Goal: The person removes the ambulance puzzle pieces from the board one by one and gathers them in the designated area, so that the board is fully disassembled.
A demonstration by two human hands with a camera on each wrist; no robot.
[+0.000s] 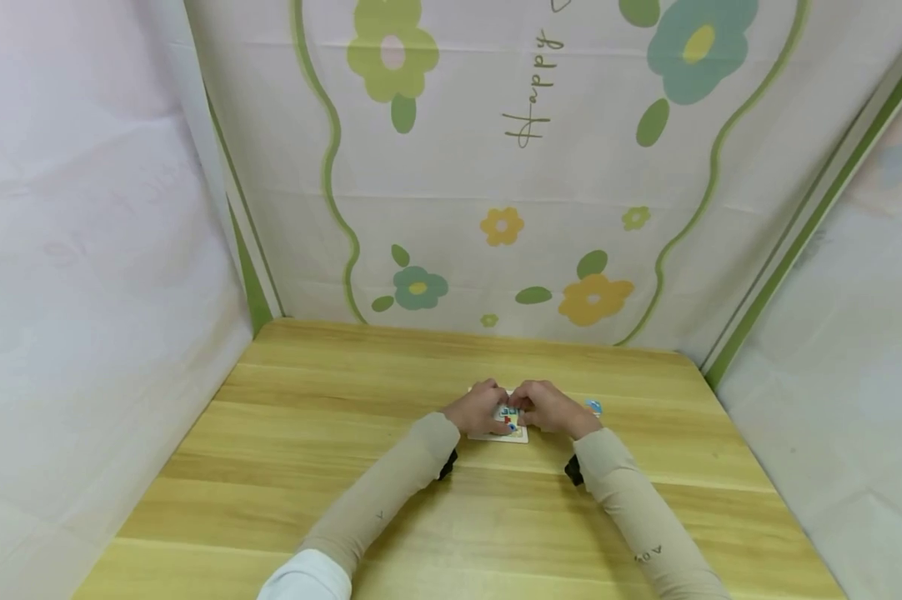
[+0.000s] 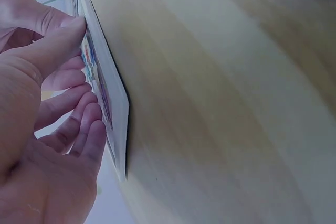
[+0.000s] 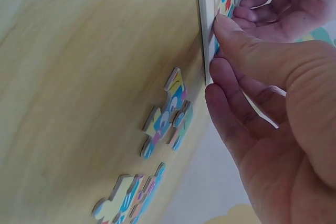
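A small jigsaw puzzle board (image 1: 522, 438) with a pale border lies on the table. My left hand (image 1: 475, 412) rests its thumb and fingertips on the board's printed surface. Across from it, my right hand (image 1: 547, 406) touches the other side with thumb and fingers bent. In the left wrist view, the board (image 2: 119, 108) appears edge-on with both hands over it. The right wrist view shows the right thumb on the border (image 3: 207, 35). Palms and fingers cover much of the picture; whether a piece sits between the fingertips is hidden.
Loose joined puzzle pieces (image 3: 165, 116) lie on the table beside the right hand, with another cluster (image 3: 128, 198) close by. In the head view, a blue piece (image 1: 593, 407) shows past the right wrist. White flowered cloth (image 1: 436, 167) encloses the wooden table (image 1: 308, 500).
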